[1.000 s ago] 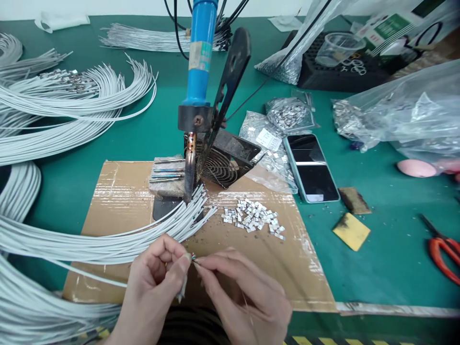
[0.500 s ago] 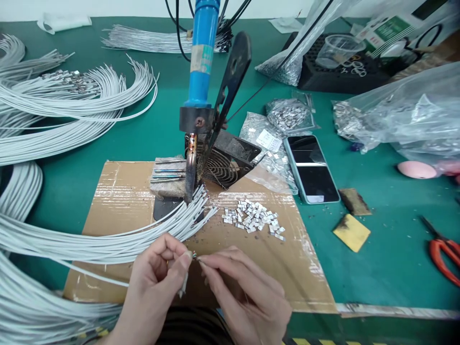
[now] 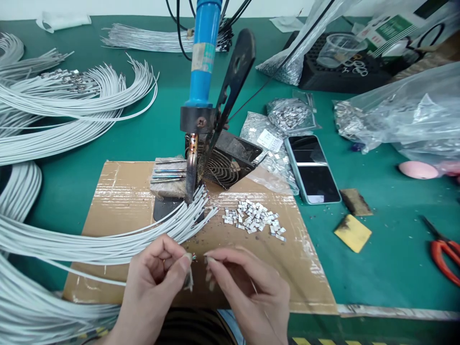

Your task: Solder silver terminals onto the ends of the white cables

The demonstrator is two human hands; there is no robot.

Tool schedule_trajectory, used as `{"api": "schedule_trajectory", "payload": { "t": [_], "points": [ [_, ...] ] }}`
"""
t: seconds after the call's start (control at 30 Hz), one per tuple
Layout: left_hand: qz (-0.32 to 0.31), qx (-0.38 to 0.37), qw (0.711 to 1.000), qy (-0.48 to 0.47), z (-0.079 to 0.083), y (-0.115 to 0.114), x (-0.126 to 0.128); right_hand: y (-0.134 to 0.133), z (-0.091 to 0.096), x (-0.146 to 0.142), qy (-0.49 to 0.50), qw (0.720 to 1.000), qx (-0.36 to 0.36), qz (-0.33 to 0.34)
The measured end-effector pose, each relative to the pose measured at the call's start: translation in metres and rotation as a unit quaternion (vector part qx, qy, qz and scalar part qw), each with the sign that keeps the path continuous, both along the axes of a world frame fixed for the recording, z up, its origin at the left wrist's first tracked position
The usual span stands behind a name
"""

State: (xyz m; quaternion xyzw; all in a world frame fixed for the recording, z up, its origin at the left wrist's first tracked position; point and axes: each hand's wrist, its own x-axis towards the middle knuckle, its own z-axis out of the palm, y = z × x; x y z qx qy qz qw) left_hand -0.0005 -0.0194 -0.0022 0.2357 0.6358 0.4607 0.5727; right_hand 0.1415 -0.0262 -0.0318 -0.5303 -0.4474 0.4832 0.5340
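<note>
My left hand [image 3: 163, 273] is closed in a pinch on a white cable [image 3: 189, 281], and the thin coloured wires [image 3: 194, 258] at its end stick out past the thumb. A little to the right, my right hand [image 3: 247, 282] is also closed, thumb tip against forefinger. A small gap parts it from the wire ends, and anything between its fingertips is too small to make out. Just beyond both hands lies a bundle of white cables [image 3: 143, 244], its ends fanned toward small silvery metal pieces [image 3: 253, 216] on the cardboard [image 3: 118, 191].
A blue-handled soldering iron [image 3: 201, 72] hangs tip-down in a black stand [image 3: 233, 81] above the bundle. Beside it are a black fan [image 3: 230, 163] and a phone [image 3: 313, 170]. Further right lie a yellow sponge [image 3: 352, 233] and red-handled scissors [image 3: 445, 256]. Coiled cables [image 3: 64, 139] fill the left.
My right hand has drawn back slightly to the right, opening a gap between its fingertips and the wire ends. The left hand stays almost still with the cable.
</note>
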Motion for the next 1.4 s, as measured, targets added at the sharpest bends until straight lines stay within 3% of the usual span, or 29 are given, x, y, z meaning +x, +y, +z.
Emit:
{"api": "schedule_trajectory", "payload": {
  "t": [0.1, 0.17, 0.4, 0.53, 0.97, 1.1, 1.4],
  "points": [
    [-0.01, 0.019, 0.999, 0.025, 0.0, 0.0, -0.001, 0.001, 0.007, -0.001, 0.058, 0.992, -0.108, -0.023],
    [-0.018, 0.029, 0.999, 0.032, 0.001, 0.001, -0.001, 0.003, 0.009, -0.001, 0.078, 0.988, -0.133, -0.015],
    [-0.027, 0.032, 0.998, 0.042, 0.003, 0.001, -0.002, 0.012, 0.002, 0.0, 0.027, 0.998, -0.028, 0.05],
    [-0.032, 0.039, 0.997, 0.053, 0.003, 0.001, -0.002, 0.013, 0.001, 0.001, -0.017, 0.998, 0.012, 0.054],
    [-0.024, 0.025, 0.997, 0.075, 0.003, 0.002, -0.001, 0.015, 0.002, 0.004, -0.04, 0.996, 0.001, 0.079],
    [-0.027, 0.02, 0.996, 0.079, 0.004, 0.003, 0.0, 0.01, 0.001, 0.0, -0.039, 0.997, -0.004, 0.059],
    [-0.024, 0.035, 0.992, 0.115, -0.001, 0.007, -0.003, 0.002, -0.009, 0.006, -0.163, 0.986, 0.026, 0.026]
  ]
}}
